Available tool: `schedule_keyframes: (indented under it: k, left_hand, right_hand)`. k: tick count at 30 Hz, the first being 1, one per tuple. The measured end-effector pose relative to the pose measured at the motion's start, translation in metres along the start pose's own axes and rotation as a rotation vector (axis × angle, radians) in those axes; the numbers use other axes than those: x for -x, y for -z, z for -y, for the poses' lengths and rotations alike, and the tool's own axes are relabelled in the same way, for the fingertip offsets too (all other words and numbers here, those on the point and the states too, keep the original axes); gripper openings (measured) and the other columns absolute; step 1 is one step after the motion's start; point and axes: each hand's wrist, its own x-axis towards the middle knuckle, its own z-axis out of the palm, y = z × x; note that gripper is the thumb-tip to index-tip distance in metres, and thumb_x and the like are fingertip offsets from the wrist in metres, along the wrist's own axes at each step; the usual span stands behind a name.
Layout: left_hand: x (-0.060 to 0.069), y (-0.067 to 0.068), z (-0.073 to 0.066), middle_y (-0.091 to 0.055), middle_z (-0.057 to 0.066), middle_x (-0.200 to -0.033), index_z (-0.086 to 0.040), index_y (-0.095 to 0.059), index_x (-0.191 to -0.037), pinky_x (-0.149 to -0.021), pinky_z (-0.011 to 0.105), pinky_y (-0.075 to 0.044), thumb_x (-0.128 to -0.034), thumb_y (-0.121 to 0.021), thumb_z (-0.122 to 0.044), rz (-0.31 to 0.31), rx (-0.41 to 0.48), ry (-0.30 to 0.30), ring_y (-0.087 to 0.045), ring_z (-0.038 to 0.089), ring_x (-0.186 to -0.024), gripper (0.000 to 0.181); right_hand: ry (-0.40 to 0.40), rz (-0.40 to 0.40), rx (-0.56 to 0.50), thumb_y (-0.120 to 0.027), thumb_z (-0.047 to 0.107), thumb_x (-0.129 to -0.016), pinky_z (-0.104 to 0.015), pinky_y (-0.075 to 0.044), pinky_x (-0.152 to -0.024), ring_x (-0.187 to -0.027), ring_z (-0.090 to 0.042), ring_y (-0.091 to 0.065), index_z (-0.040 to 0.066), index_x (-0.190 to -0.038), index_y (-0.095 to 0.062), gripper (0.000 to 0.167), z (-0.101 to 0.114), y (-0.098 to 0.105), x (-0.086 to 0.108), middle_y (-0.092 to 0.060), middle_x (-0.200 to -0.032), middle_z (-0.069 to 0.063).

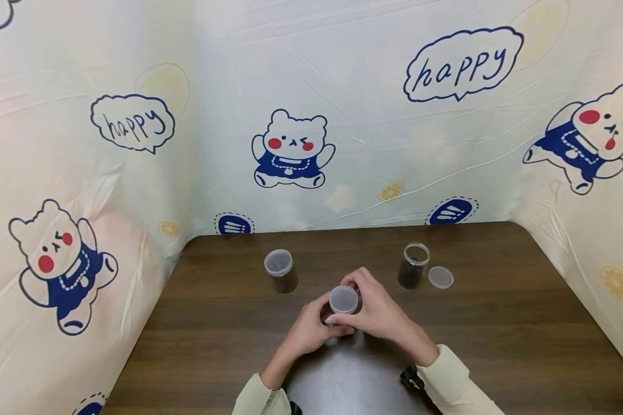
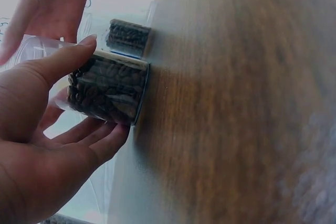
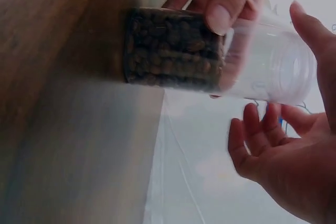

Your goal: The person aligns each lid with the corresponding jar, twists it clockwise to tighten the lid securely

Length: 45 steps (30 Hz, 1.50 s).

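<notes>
My left hand (image 1: 308,329) grips a clear jar (image 3: 176,51) by its side, with thumb and fingers curled round it. Dark brown beans (image 2: 107,87), looking like coffee beans, fill its lower part. The jar stands upright on the table, capped by a translucent lid (image 1: 344,300). Around that lid my right hand (image 1: 379,311) is spread. In the right wrist view its thumb and fingers stand apart on either side of the lid, loosely bent, with visible gaps and no clear pinch.
On the brown table (image 1: 213,334), a lidded jar of dark contents (image 1: 282,279) stands at back left. An uncapped jar (image 1: 412,268) stands at back right, beside a loose lid (image 1: 441,277) lying flat. A printed curtain (image 1: 363,144) encloses the table's back and sides.
</notes>
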Motion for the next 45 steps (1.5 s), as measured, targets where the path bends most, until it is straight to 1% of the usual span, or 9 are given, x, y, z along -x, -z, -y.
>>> schedule_keyframes:
  k: [4, 7, 12, 16, 26, 31, 36, 40, 45]
  left_hand:
    - [-0.001, 0.0, -0.001, -0.071, -0.003, -0.13, -0.026, -0.062, -0.138, -0.096, 0.02, -0.056, -0.0821, -0.093, -0.021, 0.02, 0.069, 0.005, -0.07, 0.01, -0.117, 0.064]
    - [-0.001, 0.0, 0.0, -0.07, -0.003, -0.133, -0.027, -0.061, -0.139, -0.099, 0.021, -0.055, -0.0826, -0.092, -0.021, 0.034, 0.098, 0.011, -0.069, 0.011, -0.122, 0.065]
    - [-0.001, 0.0, 0.001, -0.069, -0.003, -0.134, -0.028, -0.061, -0.14, -0.101, 0.023, -0.055, -0.0833, -0.092, -0.022, 0.044, 0.107, 0.016, -0.068, 0.013, -0.125, 0.065]
    - [-0.002, 0.0, 0.002, -0.069, -0.003, -0.135, -0.029, -0.061, -0.14, -0.102, 0.021, -0.055, -0.0828, -0.092, -0.023, 0.038, 0.099, 0.013, -0.067, 0.013, -0.126, 0.065]
    - [-0.001, -0.001, 0.002, -0.072, -0.007, -0.128, -0.033, -0.063, -0.138, -0.096, 0.02, -0.055, -0.0811, -0.093, -0.028, 0.01, 0.032, 0.012, -0.069, 0.008, -0.115, 0.065]
    - [0.0, -0.002, 0.003, -0.072, 0.0, -0.131, -0.026, -0.062, -0.14, -0.097, 0.023, -0.057, -0.0826, -0.092, -0.023, 0.019, 0.049, -0.007, -0.069, 0.012, -0.118, 0.065]
    - [-0.001, -0.002, 0.002, -0.071, -0.002, -0.133, -0.027, -0.062, -0.14, -0.103, 0.026, -0.056, -0.0819, -0.093, -0.023, 0.027, 0.086, -0.007, -0.068, 0.012, -0.124, 0.066]
    - [-0.001, -0.002, 0.001, -0.071, -0.004, -0.131, -0.03, -0.062, -0.139, -0.103, 0.03, -0.057, -0.0814, -0.093, -0.023, 0.029, 0.091, -0.005, -0.068, 0.012, -0.121, 0.066]
    - [-0.002, -0.001, 0.001, -0.07, -0.004, -0.133, -0.03, -0.061, -0.14, -0.104, 0.028, -0.056, -0.0815, -0.093, -0.023, 0.031, 0.093, -0.004, -0.067, 0.013, -0.125, 0.068]
  right_hand:
    - [0.029, 0.062, -0.032, -0.093, 0.043, -0.08, -0.033, -0.056, -0.095, -0.109, -0.011, -0.061, 0.015, -0.142, -0.056, 0.078, 0.0, 0.009, 0.001, -0.058, -0.129, -0.001]
    - [0.072, 0.084, -0.06, -0.091, 0.035, -0.083, -0.036, -0.055, -0.099, -0.114, -0.012, -0.061, 0.017, -0.144, -0.058, 0.072, -0.003, 0.014, 0.001, -0.063, -0.132, 0.001]
    - [0.123, 0.083, -0.056, -0.091, 0.031, -0.084, -0.036, -0.053, -0.098, -0.117, -0.012, -0.059, 0.019, -0.138, -0.067, 0.06, -0.008, 0.015, 0.0, -0.067, -0.129, 0.004]
    - [0.118, 0.043, -0.052, -0.094, 0.033, -0.08, -0.034, -0.055, -0.095, -0.111, -0.01, -0.06, 0.019, -0.13, -0.069, 0.058, -0.008, 0.012, -0.002, -0.068, -0.122, 0.007]
    - [0.006, -0.035, 0.016, -0.098, 0.044, -0.071, -0.027, -0.053, -0.083, -0.096, -0.008, -0.056, 0.019, -0.112, -0.06, 0.062, -0.004, 0.0, 0.001, -0.061, -0.105, 0.007]
    - [0.005, 0.004, 0.041, -0.096, 0.05, -0.071, -0.032, -0.055, -0.09, -0.105, -0.012, -0.059, 0.014, -0.127, -0.058, 0.077, -0.006, 0.001, 0.002, -0.062, -0.118, 0.001]
    - [0.068, 0.064, -0.09, -0.092, 0.034, -0.083, -0.042, -0.055, -0.103, -0.123, -0.018, -0.062, 0.018, -0.149, -0.053, 0.078, -0.01, 0.013, 0.004, -0.064, -0.14, -0.002]
    - [0.12, 0.112, -0.158, -0.087, 0.023, -0.088, -0.037, -0.053, -0.103, -0.123, -0.014, -0.061, 0.021, -0.148, -0.058, 0.067, -0.014, 0.02, 0.004, -0.066, -0.142, 0.0]
    - [0.138, 0.105, -0.167, -0.088, 0.023, -0.087, -0.038, -0.054, -0.099, -0.117, -0.012, -0.062, 0.019, -0.144, -0.063, 0.062, -0.014, 0.018, 0.002, -0.069, -0.135, 0.001]
